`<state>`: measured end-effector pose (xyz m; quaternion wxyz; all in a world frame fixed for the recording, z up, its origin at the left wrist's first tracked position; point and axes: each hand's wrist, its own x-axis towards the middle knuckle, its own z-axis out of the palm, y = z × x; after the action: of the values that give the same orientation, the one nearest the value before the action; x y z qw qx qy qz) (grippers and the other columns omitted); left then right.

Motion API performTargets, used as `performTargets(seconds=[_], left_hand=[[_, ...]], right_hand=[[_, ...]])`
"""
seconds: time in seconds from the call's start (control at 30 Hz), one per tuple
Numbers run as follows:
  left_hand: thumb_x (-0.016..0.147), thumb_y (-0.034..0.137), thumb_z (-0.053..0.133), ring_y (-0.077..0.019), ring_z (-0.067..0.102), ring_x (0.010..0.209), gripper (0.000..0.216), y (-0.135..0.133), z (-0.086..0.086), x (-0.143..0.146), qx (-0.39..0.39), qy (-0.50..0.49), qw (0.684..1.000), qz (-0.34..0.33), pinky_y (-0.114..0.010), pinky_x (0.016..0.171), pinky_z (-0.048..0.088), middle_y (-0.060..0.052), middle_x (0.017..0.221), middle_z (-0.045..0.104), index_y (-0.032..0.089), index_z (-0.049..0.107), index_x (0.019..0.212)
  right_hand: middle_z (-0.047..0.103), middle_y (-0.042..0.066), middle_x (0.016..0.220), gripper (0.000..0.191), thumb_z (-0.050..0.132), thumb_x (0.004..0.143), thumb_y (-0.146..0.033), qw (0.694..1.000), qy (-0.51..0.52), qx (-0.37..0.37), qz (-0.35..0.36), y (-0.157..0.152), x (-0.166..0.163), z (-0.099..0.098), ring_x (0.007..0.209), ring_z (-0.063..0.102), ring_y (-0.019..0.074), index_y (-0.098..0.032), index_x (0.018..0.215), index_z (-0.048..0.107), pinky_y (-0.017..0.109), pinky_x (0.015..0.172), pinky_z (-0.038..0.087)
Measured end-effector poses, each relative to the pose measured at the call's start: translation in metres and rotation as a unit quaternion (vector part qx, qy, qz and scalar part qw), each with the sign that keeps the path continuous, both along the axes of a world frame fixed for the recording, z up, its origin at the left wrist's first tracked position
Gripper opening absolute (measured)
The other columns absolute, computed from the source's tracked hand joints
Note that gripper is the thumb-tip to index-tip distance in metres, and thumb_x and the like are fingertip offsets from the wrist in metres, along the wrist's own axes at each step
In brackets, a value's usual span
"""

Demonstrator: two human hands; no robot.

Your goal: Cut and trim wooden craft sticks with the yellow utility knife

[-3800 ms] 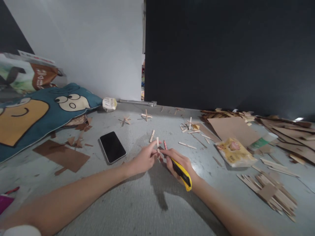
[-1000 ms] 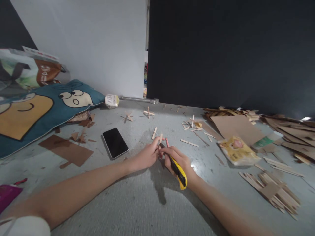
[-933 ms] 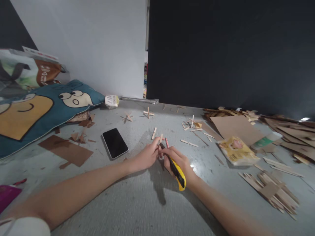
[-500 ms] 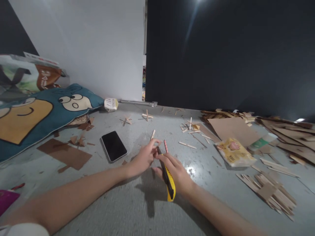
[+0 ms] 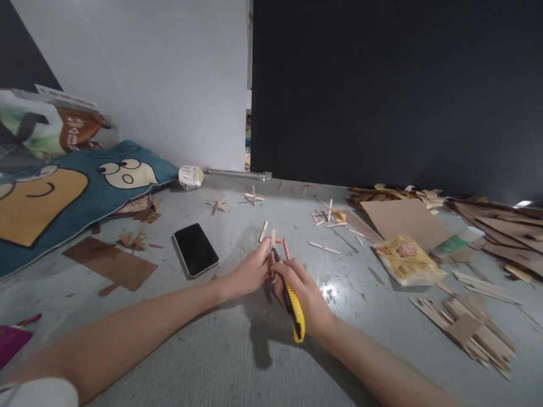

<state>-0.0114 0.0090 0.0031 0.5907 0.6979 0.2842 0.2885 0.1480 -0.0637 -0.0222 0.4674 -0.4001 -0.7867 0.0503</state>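
Note:
My right hand (image 5: pixel 307 297) is closed round a yellow and black utility knife (image 5: pixel 294 308), its front end pointing at my left fingertips. My left hand (image 5: pixel 248 274) pinches a small wooden stick (image 5: pixel 273 236) that stands up between the fingers, low over the grey floor (image 5: pixel 254 362). A pink-red stick (image 5: pixel 285 249) lies just beyond the two hands. Where the blade meets the wooden stick is hidden by my fingers.
A black phone (image 5: pixel 195 257) lies left of the hands. Loose wooden sticks (image 5: pixel 324 247) and small stick crosses (image 5: pixel 253 197) scatter behind. A yellow packet (image 5: pixel 407 261), cardboard sheets (image 5: pixel 401 219) and a pile of strips (image 5: pixel 470 330) are at right; a blue cushion (image 5: pixel 63 192) and brown cardboard (image 5: pixel 110 265) at left.
My right hand with the knife has swung its handle from right toward the middle and closed in on my left fingers. The view has shifted slightly.

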Motion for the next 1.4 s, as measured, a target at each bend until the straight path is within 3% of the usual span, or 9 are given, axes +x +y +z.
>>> performTargets(seconds=[0.17,0.33,0.4,0.53,0.7,0.9,1.4], left_hand=[[0.099,0.033,0.054,-0.0100,0.048,0.055,0.035,0.001,-0.004,0.001,-0.059,-0.012,0.998,0.024,-0.023,0.053,0.039,0.005,0.073,0.054,0.022,0.047,0.131],[0.102,0.040,0.051,-0.0103,0.051,0.051,0.026,0.001,-0.008,0.002,-0.014,0.016,1.000,-0.011,-0.021,0.048,0.037,0.006,0.065,0.054,0.021,0.051,0.121],[0.103,0.043,0.051,-0.0099,0.052,0.049,0.029,0.003,-0.009,0.003,-0.006,0.019,1.000,-0.004,-0.020,0.046,0.036,0.005,0.066,0.057,0.021,0.050,0.122],[0.101,0.050,0.051,-0.0087,0.048,0.041,0.037,0.012,-0.009,0.003,-0.038,0.020,0.996,0.073,-0.019,0.040,0.033,0.006,0.065,0.058,0.021,0.047,0.123],[0.095,0.061,0.057,-0.0100,0.053,0.042,0.051,0.015,-0.009,0.002,-0.047,-0.024,0.998,0.036,-0.020,0.040,0.038,0.006,0.065,0.060,0.021,0.042,0.124],[0.098,0.061,0.055,-0.0110,0.057,0.045,0.047,0.012,-0.014,0.003,-0.040,-0.024,0.999,0.021,-0.019,0.041,0.040,0.005,0.066,0.064,0.023,0.040,0.121],[0.102,0.051,0.050,-0.0103,0.055,0.046,0.035,0.007,-0.013,0.005,-0.024,0.012,0.999,0.039,-0.019,0.042,0.038,0.007,0.067,0.061,0.024,0.039,0.120]], right_hand=[[0.061,0.004,0.093,0.030,0.052,0.097,-0.007,1.000,-0.006,0.012,0.000,0.000,-0.001,0.001,0.073,0.065,0.0174,-0.024,0.121,0.059,0.028,0.071,0.057],[0.064,0.003,0.087,0.026,0.048,0.098,-0.005,0.998,0.039,0.038,-0.030,-0.004,0.001,0.020,0.068,0.066,0.0156,-0.024,0.113,0.059,0.026,0.067,0.055],[0.062,0.002,0.082,0.025,0.048,0.097,-0.004,0.996,0.007,0.080,-0.027,-0.007,0.003,0.030,0.065,0.064,0.0160,-0.022,0.111,0.058,0.026,0.063,0.053],[0.053,0.000,0.068,0.015,0.058,0.094,-0.010,0.964,-0.128,0.222,0.066,-0.018,-0.001,0.039,0.056,0.053,0.0183,-0.018,0.106,0.059,0.031,0.054,0.045],[0.065,0.006,0.083,0.027,0.050,0.093,-0.006,0.987,-0.043,0.152,0.020,-0.017,-0.004,0.028,0.071,0.066,0.0183,-0.020,0.115,0.059,0.028,0.063,0.055],[0.067,0.002,0.085,0.021,0.051,0.099,-0.011,0.996,0.064,0.047,-0.051,0.001,0.008,0.016,0.066,0.068,0.0139,-0.024,0.111,0.061,0.024,0.066,0.057],[0.069,0.002,0.087,0.018,0.052,0.099,-0.012,0.997,0.058,0.026,-0.054,0.002,0.011,0.011,0.069,0.069,0.0150,-0.025,0.108,0.062,0.026,0.070,0.058]])
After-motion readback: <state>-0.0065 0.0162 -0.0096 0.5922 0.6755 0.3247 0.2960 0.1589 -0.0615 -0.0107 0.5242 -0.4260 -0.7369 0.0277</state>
